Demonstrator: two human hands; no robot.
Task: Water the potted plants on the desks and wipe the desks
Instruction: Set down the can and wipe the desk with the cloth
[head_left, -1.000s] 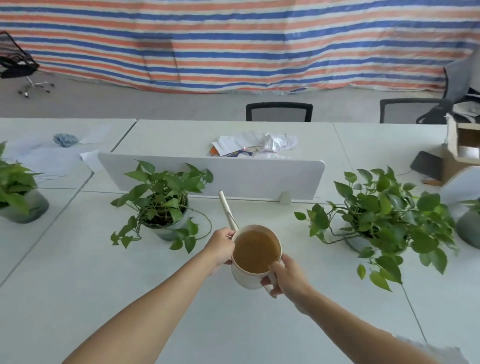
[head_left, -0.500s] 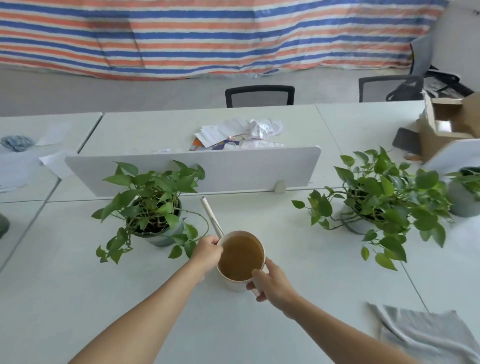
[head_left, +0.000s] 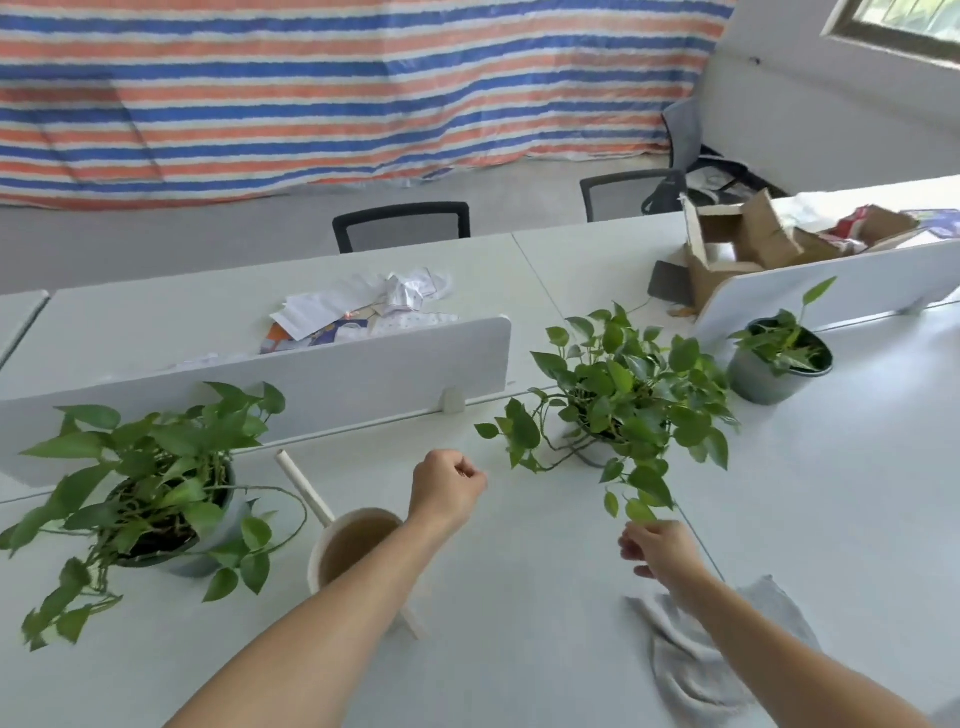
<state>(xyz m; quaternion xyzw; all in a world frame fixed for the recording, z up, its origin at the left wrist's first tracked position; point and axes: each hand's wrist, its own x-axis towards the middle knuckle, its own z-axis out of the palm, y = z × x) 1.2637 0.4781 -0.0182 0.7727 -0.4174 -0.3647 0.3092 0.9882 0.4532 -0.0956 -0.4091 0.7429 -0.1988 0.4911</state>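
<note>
On desk, watering can stood by left plant.
Left hand curled, empty; right hand at leaf of middle plant, grip unclear.

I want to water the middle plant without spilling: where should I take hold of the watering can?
Grip the handle on its near-right side, coming from there; the left forearm partly hides it. The watering can stands upright and nearly full, its spout pointing far-left, opposite the handle.

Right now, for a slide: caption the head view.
Cream long-spouted watering can stands on white desk; right hand hovers near grey cloth.
</note>
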